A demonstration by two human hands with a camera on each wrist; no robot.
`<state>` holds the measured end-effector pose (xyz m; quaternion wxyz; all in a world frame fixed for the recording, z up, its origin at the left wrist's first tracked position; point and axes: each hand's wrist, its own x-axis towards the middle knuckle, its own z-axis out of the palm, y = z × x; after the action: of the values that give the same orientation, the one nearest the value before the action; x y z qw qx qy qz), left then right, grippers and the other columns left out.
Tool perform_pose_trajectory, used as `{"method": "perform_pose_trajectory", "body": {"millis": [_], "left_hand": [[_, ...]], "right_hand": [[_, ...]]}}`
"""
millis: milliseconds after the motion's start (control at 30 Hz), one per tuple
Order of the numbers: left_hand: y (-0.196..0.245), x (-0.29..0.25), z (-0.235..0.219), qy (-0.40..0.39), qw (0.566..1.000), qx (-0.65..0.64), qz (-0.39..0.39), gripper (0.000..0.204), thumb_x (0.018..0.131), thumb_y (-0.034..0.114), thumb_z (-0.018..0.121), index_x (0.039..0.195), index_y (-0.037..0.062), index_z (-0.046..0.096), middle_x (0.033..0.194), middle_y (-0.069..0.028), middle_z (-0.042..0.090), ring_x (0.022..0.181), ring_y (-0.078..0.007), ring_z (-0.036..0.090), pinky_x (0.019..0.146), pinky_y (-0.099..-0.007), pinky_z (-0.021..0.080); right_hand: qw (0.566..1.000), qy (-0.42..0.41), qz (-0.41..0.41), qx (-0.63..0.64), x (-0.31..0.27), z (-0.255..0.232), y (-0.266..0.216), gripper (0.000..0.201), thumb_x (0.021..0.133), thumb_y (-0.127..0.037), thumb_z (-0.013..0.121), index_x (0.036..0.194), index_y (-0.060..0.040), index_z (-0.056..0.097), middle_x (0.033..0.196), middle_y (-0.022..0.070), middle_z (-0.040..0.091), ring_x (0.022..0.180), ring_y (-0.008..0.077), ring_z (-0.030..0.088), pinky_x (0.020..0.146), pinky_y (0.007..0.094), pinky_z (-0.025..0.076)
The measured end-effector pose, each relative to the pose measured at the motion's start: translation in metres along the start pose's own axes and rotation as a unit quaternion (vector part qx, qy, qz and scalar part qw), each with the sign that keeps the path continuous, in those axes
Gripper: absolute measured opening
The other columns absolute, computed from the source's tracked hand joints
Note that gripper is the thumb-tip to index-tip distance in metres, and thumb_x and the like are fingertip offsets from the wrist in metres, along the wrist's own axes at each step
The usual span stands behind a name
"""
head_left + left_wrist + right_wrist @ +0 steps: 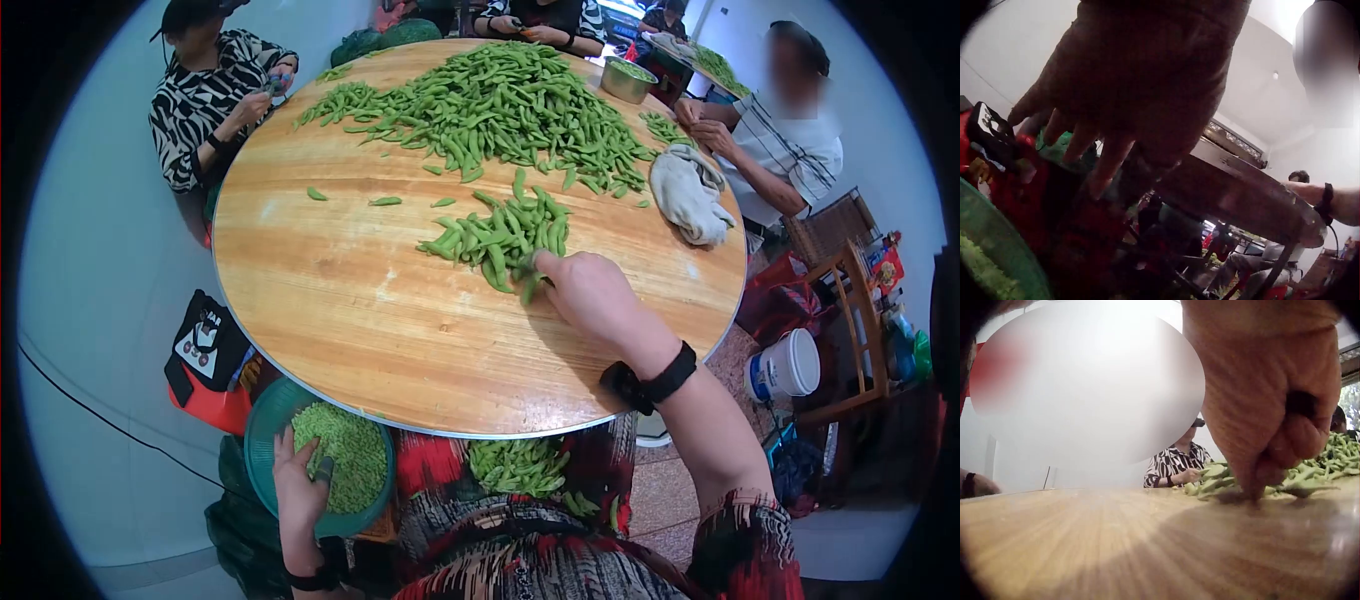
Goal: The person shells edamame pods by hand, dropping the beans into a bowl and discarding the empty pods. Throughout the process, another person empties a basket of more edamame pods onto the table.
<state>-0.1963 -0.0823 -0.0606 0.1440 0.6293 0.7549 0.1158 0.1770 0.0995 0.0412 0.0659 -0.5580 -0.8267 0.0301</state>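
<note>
My right hand (590, 295) is at the near right edge of a small pile of green pods (505, 235) on the round wooden table (330, 290). Its fingers are curled and pinch a pod (531, 290); in the right wrist view the hand (1266, 406) reaches down to the tabletop, partly hiding the pods (1216, 481). My left hand (300, 485), fingers spread, is over a green basin (262, 440) of shelled beans (350, 455). The left wrist view shows that hand (1129, 81) holding nothing, with the basin (1004, 237) below.
A large pod heap (500, 100) covers the table's far side, with a cloth (690, 195) and metal bowl (628, 80) at right. More pods (518, 465) lie on my lap. Several people sit around; a white bucket (785, 365) stands at right.
</note>
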Motion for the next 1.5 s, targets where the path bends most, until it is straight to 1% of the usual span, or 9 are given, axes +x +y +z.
{"method": "perform_pose_trajectory", "body": {"millis": [233,333,400,533,633,933,1367,1433,1500], "left_hand": [[0.096,0.018,-0.029,0.052,0.841,-0.529,0.102,0.033,0.079,0.003,0.056,0.112,-0.0015,0.056,0.099,-0.0075,0.057,0.089,-0.0119,0.053,0.079,-0.0217,0.041],[0.163,0.034,-0.025,-0.177,0.673,-0.715,0.072,0.035,0.085,0.011,0.053,0.117,-0.0029,0.053,0.094,-0.0040,0.055,0.078,-0.0070,0.050,0.066,-0.0212,0.039],[0.192,0.050,-0.017,-0.329,0.507,-0.794,0.058,0.037,0.086,0.016,0.056,0.117,-0.0016,0.053,0.090,-0.0035,0.055,0.077,-0.0091,0.051,0.067,-0.0221,0.041],[0.220,0.054,-0.005,-0.329,0.548,-0.766,0.067,0.032,0.085,0.018,0.059,0.110,-0.0007,0.055,0.088,-0.0040,0.056,0.079,-0.0109,0.054,0.069,-0.0237,0.044],[0.221,0.060,0.007,-0.298,0.500,-0.808,0.091,0.018,0.085,0.016,0.061,0.095,0.0019,0.057,0.085,-0.0053,0.058,0.076,-0.0130,0.057,0.066,-0.0251,0.046],[0.231,0.055,0.011,-0.138,0.649,-0.745,0.072,0.010,0.082,0.007,0.063,0.081,0.0021,0.055,0.075,-0.0051,0.060,0.063,-0.0095,0.055,0.058,-0.0210,0.042],[0.222,0.064,0.008,-0.275,0.527,-0.794,0.124,0.010,0.088,0.007,0.050,0.089,-0.0008,0.056,0.087,-0.0037,0.058,0.079,-0.0085,0.054,0.069,-0.0206,0.043],[0.231,0.061,0.011,-0.229,0.592,-0.768,0.084,0.011,0.089,0.008,0.050,0.090,-0.0017,0.055,0.090,-0.0042,0.058,0.081,-0.0086,0.054,0.071,-0.0207,0.043],[0.239,0.059,0.021,-0.077,0.687,-0.714,0.108,0.017,0.090,0.009,0.050,0.100,-0.0039,0.054,0.094,-0.0048,0.058,0.084,-0.0087,0.054,0.075,-0.0219,0.043]], "right_hand": [[0.984,0.031,-0.093,0.146,-0.027,0.003,0.009,0.018,0.078,-0.015,0.059,0.092,-0.0035,0.058,0.068,0.0142,0.061,0.062,0.0283,0.061,0.056,0.0383,0.046],[0.820,-0.150,0.092,0.545,-0.051,-0.009,-0.013,0.018,0.083,-0.017,0.059,0.094,-0.0028,0.059,0.059,0.0029,0.054,0.049,0.0115,0.050,0.044,0.0237,0.038],[0.441,-0.300,0.087,0.842,-0.066,0.007,-0.018,0.016,0.087,-0.018,0.057,0.095,-0.0033,0.058,0.057,-0.0053,0.044,0.047,0.0007,0.035,0.040,0.0141,0.025],[0.479,-0.271,0.086,0.831,-0.085,-0.002,-0.035,0.016,0.092,-0.019,0.050,0.084,-0.0053,0.052,0.058,-0.0047,0.043,0.046,0.0014,0.033,0.040,0.0157,0.024],[0.701,-0.139,0.069,0.696,-0.091,-0.012,-0.042,0.025,0.096,-0.023,0.041,0.081,-0.0047,0.049,0.060,-0.0044,0.042,0.051,0.0046,0.035,0.047,0.0210,0.031],[0.707,-0.116,0.046,0.696,-0.092,-0.001,-0.039,0.026,0.096,-0.018,0.039,0.075,-0.0044,0.047,0.060,-0.0039,0.044,0.051,0.0041,0.035,0.045,0.0201,0.029],[0.439,-0.183,0.156,0.866,-0.086,0.006,-0.050,0.021,0.095,-0.019,0.042,0.082,-0.0038,0.049,0.061,-0.0029,0.046,0.050,0.0032,0.035,0.042,0.0194,0.027],[0.785,-0.017,0.082,0.613,-0.079,0.010,-0.050,0.021,0.093,-0.018,0.045,0.082,-0.0012,0.050,0.059,0.0049,0.053,0.049,0.0134,0.048,0.042,0.0283,0.036],[0.860,0.048,0.075,0.502,-0.073,0.012,-0.055,0.019,0.091,-0.017,0.047,0.081,-0.0003,0.050,0.060,0.0106,0.055,0.053,0.0221,0.053,0.046,0.0337,0.040]]}}
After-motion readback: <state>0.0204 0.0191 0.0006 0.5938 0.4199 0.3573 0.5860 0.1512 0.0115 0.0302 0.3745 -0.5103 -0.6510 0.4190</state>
